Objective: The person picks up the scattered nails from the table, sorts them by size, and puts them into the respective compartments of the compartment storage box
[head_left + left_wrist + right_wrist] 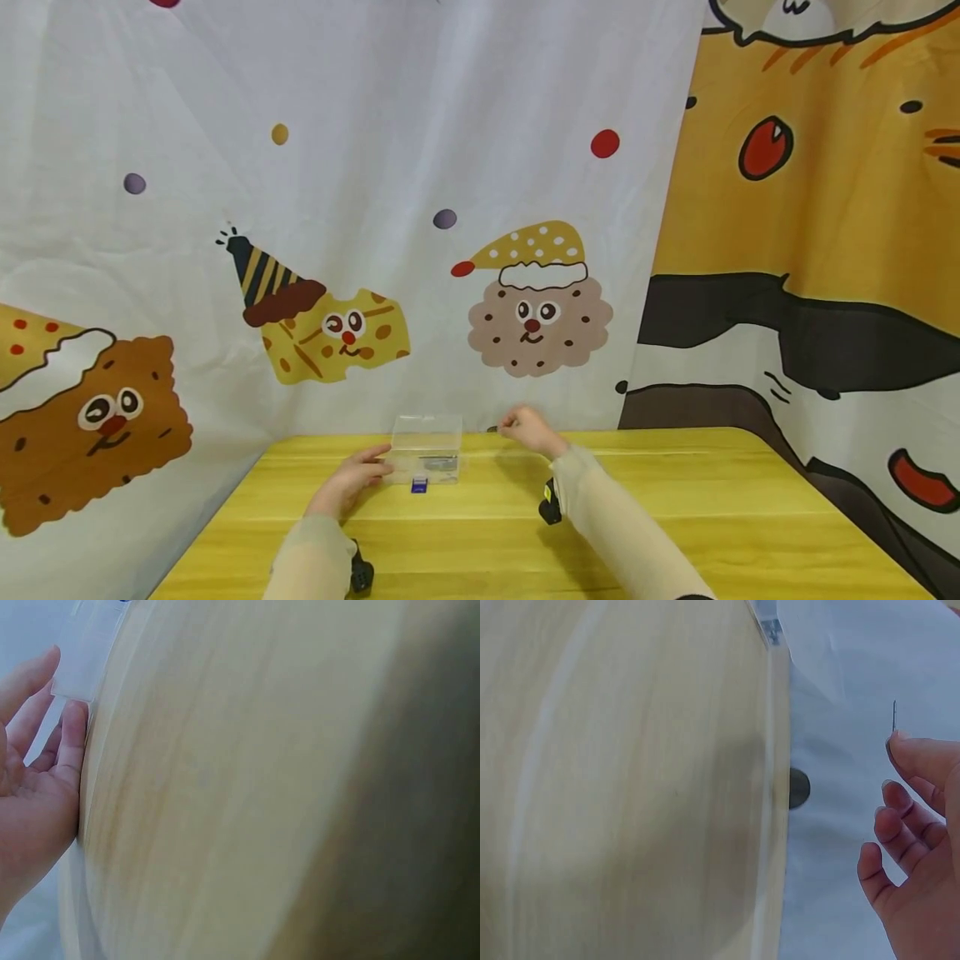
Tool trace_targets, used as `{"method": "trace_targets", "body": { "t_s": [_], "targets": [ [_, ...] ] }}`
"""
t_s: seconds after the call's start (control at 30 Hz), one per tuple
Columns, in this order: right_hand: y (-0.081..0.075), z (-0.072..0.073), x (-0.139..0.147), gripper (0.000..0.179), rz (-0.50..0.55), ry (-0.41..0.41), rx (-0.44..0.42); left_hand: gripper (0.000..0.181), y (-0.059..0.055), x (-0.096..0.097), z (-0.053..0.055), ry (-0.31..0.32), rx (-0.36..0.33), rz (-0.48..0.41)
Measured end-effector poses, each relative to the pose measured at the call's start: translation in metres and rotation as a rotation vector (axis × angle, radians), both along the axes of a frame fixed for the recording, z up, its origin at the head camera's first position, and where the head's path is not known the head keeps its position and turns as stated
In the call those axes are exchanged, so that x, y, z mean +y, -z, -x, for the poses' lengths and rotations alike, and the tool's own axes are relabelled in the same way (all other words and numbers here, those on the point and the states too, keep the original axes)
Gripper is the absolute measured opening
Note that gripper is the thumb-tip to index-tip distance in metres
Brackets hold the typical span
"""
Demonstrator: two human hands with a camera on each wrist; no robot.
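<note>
A clear plastic box [423, 468] with its lid [427, 432] raised stands near the table's back edge, with thin grey pieces [438, 462] inside and a blue clasp [419, 485] at the front. My left hand [351, 483] is at the box's left side, its fingers loosely extended with their tips right at the wall. In the left wrist view, the thumb [73, 735] lies low by the table beside the box's end. To the right of the box, my right hand [531, 429] is raised and pinches a thin dark nail [894, 716] between thumb and index finger, its point sticking up past the fingertips.
The box stands on a yellow wood-grain table [465, 550]. Right behind the table's back edge hangs a white curtain [360, 167] printed with cartoon food. Dark wrist cameras [551, 502] sit on both sleeves.
</note>
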State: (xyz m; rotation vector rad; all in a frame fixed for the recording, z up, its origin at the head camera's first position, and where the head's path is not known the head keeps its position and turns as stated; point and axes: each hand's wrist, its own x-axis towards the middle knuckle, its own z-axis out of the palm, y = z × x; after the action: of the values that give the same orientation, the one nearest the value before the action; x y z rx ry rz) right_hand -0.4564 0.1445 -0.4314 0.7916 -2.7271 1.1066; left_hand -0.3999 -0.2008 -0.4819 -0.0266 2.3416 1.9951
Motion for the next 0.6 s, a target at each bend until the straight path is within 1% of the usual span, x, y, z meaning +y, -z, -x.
{"method": "trace_targets", "body": {
  "t_s": [0.23, 0.4, 0.6],
  "targets": [
    [-0.001, -0.011, -0.018, 0.013, 0.004, -0.062, 0.001, 0.058, -0.002, 0.001, -0.002, 0.001, -0.006, -0.007],
    [0.002, -0.013, -0.027, 0.012, 0.008, -0.1, 0.021, 0.059, -0.001, 0.0, -0.002, 0.01, -0.001, 0.002],
    [0.004, -0.013, -0.034, 0.01, -0.022, -0.105, 0.019, 0.058, -0.001, 0.001, -0.001, -0.002, 0.008, 0.004]
  ]
}}
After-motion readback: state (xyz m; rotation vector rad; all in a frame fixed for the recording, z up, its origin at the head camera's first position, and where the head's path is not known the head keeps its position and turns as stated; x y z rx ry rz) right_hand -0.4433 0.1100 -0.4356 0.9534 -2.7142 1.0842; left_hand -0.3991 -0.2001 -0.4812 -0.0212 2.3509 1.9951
